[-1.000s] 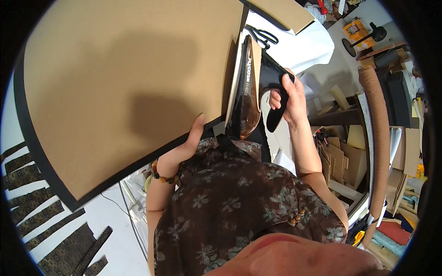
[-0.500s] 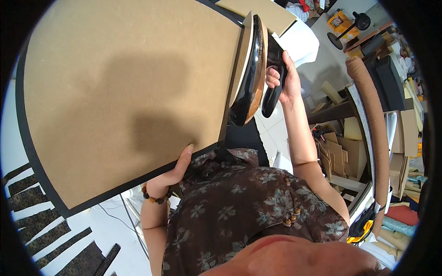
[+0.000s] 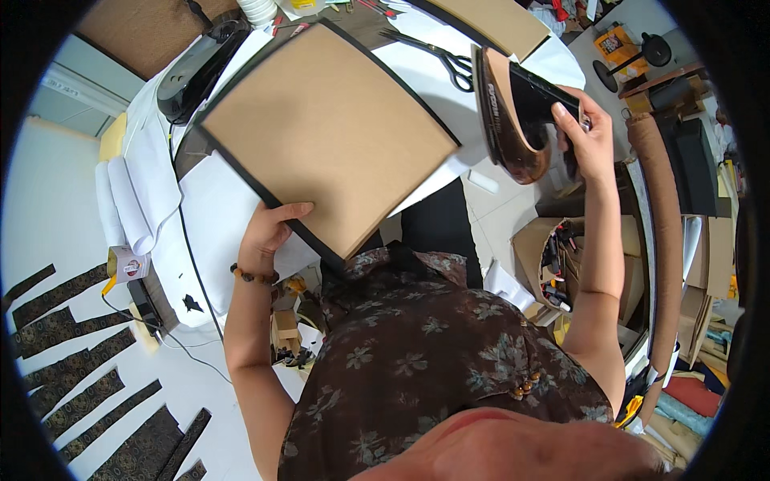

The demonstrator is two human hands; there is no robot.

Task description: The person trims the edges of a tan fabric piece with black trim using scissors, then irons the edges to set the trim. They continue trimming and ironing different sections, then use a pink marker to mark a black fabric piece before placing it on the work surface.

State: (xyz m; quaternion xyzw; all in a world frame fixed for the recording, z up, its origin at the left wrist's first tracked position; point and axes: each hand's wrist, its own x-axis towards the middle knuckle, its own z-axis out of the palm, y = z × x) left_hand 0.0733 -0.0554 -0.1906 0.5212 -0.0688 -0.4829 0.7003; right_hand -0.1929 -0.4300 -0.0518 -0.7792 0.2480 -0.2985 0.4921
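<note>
My left hand (image 3: pixel 273 230) grips the lower left edge of a brown board (image 3: pixel 337 132) with a black border. Its thumb lies on the board's face and the fingers go behind it. In my right hand (image 3: pixel 588 135) is a clothes iron (image 3: pixel 513 120), held by its black handle. The iron is turned on its side, its sole facing left toward the board, and a gap parts the two. Black scissors (image 3: pixel 437 58) lie on the white-covered table (image 3: pixel 212 216) beyond the board.
A black iron-like appliance (image 3: pixel 204 68) stands at the table's far left, near paper rolls (image 3: pixel 120 204). Another bordered board (image 3: pixel 501 24) lies at the far edge. Dark patterned strips (image 3: pixel 88 345) lie at lower left. A brown fabric roll (image 3: pixel 658 240) and a cardboard box (image 3: pixel 533 256) stand on the right.
The board has dropped away from the camera and turned, uncovering the table and scissors. The iron has moved right, off the board's edge, still in my right hand.
</note>
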